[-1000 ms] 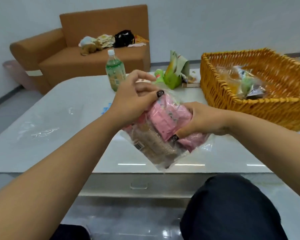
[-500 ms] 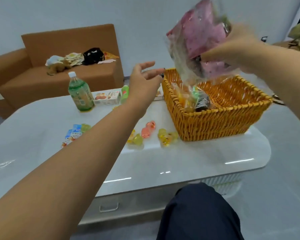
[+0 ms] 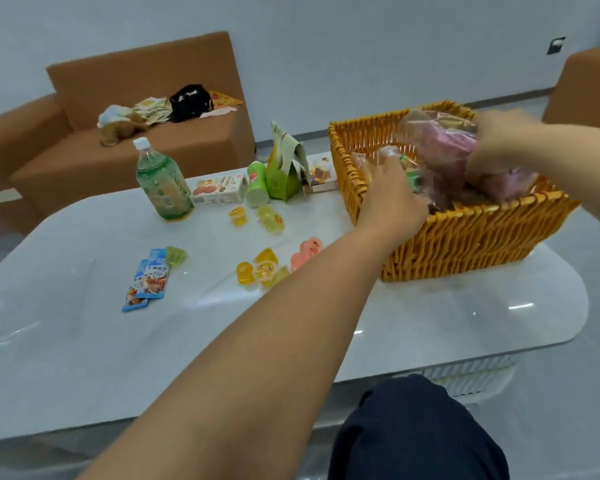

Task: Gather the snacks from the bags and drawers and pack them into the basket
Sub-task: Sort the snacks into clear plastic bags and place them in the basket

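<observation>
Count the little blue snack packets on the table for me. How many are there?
3. They lie in one overlapping pile on the left part of the table: the top blue packet, the middle blue packet and the lowest blue packet. Another could hide underneath.

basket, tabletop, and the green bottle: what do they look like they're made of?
Basket: woven wicker or rattan, perhaps a plastic imitation; orange-tan strands visibly interlaced, slight sheen.
Tabletop: glossy pale stone, glass or lacquer; it mirrors light streaks and shows faint marbling. Cannot tell which.
Green bottle: clear plastic, likely PET; see-through wall, white screw cap, printed label.
</observation>
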### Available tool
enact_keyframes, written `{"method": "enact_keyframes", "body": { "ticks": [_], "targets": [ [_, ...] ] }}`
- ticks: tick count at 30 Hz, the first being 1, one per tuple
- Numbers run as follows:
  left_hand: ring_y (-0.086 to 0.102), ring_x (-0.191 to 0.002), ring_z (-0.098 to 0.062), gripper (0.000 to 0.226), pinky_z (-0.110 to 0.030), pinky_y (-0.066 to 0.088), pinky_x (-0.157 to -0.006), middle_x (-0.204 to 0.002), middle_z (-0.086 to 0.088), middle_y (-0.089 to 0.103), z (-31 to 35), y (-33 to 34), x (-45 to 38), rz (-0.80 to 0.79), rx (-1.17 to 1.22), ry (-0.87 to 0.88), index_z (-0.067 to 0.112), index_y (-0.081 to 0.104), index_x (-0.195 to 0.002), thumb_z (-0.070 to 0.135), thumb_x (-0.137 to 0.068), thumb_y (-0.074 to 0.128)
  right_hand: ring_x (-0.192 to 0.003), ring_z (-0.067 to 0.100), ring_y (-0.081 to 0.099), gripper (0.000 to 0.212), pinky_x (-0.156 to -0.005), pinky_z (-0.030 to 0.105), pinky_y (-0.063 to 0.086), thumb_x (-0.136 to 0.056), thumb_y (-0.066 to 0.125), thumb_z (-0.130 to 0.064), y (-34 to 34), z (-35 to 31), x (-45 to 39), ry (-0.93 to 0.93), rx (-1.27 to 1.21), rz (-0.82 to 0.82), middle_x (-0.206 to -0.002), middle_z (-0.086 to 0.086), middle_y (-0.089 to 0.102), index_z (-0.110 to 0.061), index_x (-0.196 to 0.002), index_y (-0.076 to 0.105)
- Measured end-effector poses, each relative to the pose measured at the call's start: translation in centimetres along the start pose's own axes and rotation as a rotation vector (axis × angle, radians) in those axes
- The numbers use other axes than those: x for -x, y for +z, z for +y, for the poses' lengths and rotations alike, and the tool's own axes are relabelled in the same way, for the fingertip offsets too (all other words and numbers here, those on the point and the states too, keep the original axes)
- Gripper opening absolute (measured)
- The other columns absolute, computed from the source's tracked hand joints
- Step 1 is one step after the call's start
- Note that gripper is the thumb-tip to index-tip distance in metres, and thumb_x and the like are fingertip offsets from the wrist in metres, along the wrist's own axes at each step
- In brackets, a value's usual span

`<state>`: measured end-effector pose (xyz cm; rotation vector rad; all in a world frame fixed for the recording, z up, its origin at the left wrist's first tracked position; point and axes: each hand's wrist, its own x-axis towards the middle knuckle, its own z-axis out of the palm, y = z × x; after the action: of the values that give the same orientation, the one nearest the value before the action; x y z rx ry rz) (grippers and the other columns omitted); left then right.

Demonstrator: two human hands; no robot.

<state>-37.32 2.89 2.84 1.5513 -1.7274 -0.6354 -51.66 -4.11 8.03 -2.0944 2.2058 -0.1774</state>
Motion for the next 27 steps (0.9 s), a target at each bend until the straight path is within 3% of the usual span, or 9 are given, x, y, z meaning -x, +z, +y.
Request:
{"method": "enact_keyframes", "body": {
  "ticks": [4, 8, 11, 14, 18, 22, 24, 27],
  "targets": [
    [0.045, -0.123, -0.03, 0.047, -0.035, 0.044, -0.089, -0.134, -0.011, 0.043, -0.3, 0.2, -0.1, 0.006, -0.029, 0.017, 0.006, 0.042, -0.133, 0.004, -0.089, 0.058, -0.049, 0.027, 0.06, 0.024, -0.041, 0.023, 0.041, -0.074, 0.077, -0.01, 1.7, -0.8, -1.2, 0.122, 0.023, -0.107, -0.059, 0.018, 0.063, 0.007, -0.076, 0.061],
    [0.051, -0.105, -0.023, 0.048, -0.03, 0.043, -0.078, -0.121, -0.009, 0.052, -0.8, 0.4, -0.2, 0.034, -0.04, 0.025, 0.007, 0.042, -0.134, 0.005, -0.089, 0.059, -0.049, 0.029, 0.064, 0.025, -0.042, 0.028, 0.048, -0.085, 0.067, -0.013, 3.0, -1.3, -1.7, 0.194, 0.034, -0.153, -0.063, 0.022, 0.065, 0.011, -0.083, 0.061],
    [0.052, -0.109, -0.024, 0.049, -0.03, 0.044, -0.082, -0.123, -0.01, 0.053, -1.0, 0.7, -0.5, 0.059, -0.063, 0.04, 0.007, 0.043, -0.135, 0.005, -0.089, 0.06, -0.052, 0.028, 0.065, 0.026, -0.044, 0.029, 0.051, -0.085, 0.069, -0.014, 3.7, -2.0, -1.7, 0.218, 0.059, -0.136, -0.071, 0.022, 0.065, 0.01, -0.086, 0.059],
    [0.05, -0.116, -0.024, 0.045, -0.033, 0.047, -0.09, -0.127, -0.009, 0.053, -1.5, 1.3, -0.4, 0.098, -0.154, 0.103, 0.007, 0.046, -0.133, 0.004, -0.089, 0.057, -0.05, 0.026, 0.063, 0.04, -0.035, 0.024, 0.042, -0.086, 0.069, -0.028, 3.8, -2.7, -1.4, 0.188, 0.068, -0.103, -0.071, 0.021, 0.063, 0.01, -0.088, 0.056],
    [0.038, -0.131, -0.025, 0.036, -0.034, 0.042, -0.1, -0.129, -0.01, 0.052, -2.0, 2.2, 0.0, 0.134, -0.295, 0.208, 0.007, 0.05, -0.127, 0.003, -0.091, 0.053, -0.058, 0.031, 0.06, 0.049, -0.042, 0.033, 0.042, -0.083, 0.071, -0.025, 3.8, -2.7, -1.7, 0.164, 0.069, -0.068, -0.075, 0.021, 0.056, 0.009, -0.113, 0.051],
    [0.047, -0.111, -0.023, 0.033, -0.032, 0.046, -0.084, -0.116, -0.007, 0.055, -1.9, 2.2, -0.1, 0.156, -0.289, 0.21, 0.008, 0.051, -0.122, 0.001, -0.09, 0.053, -0.061, 0.03, 0.059, 0.031, -0.049, 0.034, 0.045, -0.087, 0.069, -0.02, 3.1, -2.0, -1.9, 0.175, -0.028, -0.195, -0.07, 0.02, 0.058, 0.007, -0.088, 0.055],
    [0.047, -0.11, -0.023, 0.037, -0.032, 0.046, -0.084, -0.116, -0.008, 0.055, -1.8, 2.1, 0.0, 0.139, -0.286, 0.211, 0.008, 0.05, -0.125, 0.0, -0.089, 0.053, -0.075, 0.037, 0.062, 0.036, -0.06, 0.041, 0.052, -0.09, 0.066, -0.024, 2.4, -2.0, -1.9, 0.172, -0.155, -0.313, -0.089, 0.026, 0.061, 0.01, -0.097, 0.056],
    [0.046, -0.115, -0.025, 0.041, -0.035, 0.047, -0.087, -0.119, -0.01, 0.056, -1.5, 1.9, 0.1, 0.112, -0.299, 0.192, 0.005, 0.047, -0.129, 0.0, -0.089, 0.054, -0.115, 0.051, 0.051, 0.077, -0.088, 0.058, 0.051, -0.087, 0.065, -0.045, 1.5, -2.2, -1.9, 0.187, -0.42, -0.363, -0.138, 0.029, 0.044, -0.003, -0.144, 0.035]
  ]
}}
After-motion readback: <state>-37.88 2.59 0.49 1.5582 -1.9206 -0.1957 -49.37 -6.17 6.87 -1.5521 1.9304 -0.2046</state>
